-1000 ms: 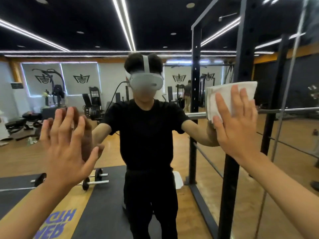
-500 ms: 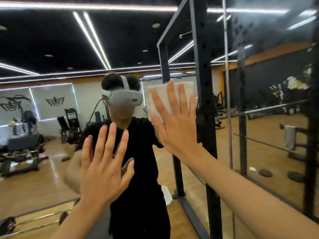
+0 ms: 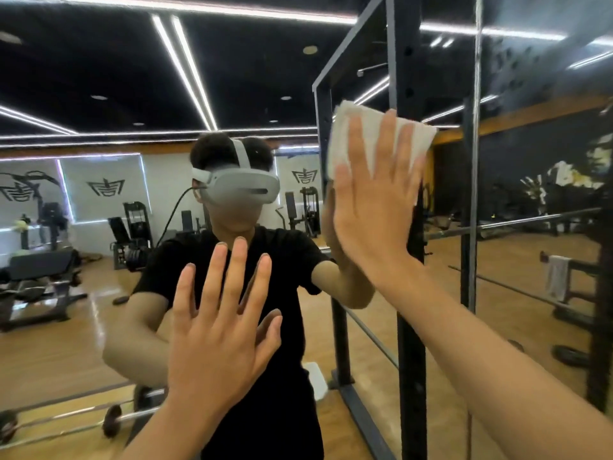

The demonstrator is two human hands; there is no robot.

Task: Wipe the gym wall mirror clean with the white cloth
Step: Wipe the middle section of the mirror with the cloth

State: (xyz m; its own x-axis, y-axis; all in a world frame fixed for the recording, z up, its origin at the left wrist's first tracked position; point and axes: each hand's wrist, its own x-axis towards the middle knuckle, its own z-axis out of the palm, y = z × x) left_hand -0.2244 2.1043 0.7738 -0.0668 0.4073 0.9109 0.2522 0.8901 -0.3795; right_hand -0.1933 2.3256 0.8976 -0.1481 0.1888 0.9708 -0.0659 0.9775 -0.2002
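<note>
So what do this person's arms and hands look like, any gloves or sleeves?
No gloves, rings or watch show on the left hand or right hand. Both forearms are bare to the frame edge. The mirror reflection shows a black short-sleeved T-shirt.

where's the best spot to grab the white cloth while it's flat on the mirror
Probably its top edge, pinched from above: the white cloth lies flat on the mirror under the right hand, straight fingers covering most of it; mainly that strip shows free past the fingertips.

On the mirror [image 3: 83,293], a white cloth [image 3: 369,134]
</note>
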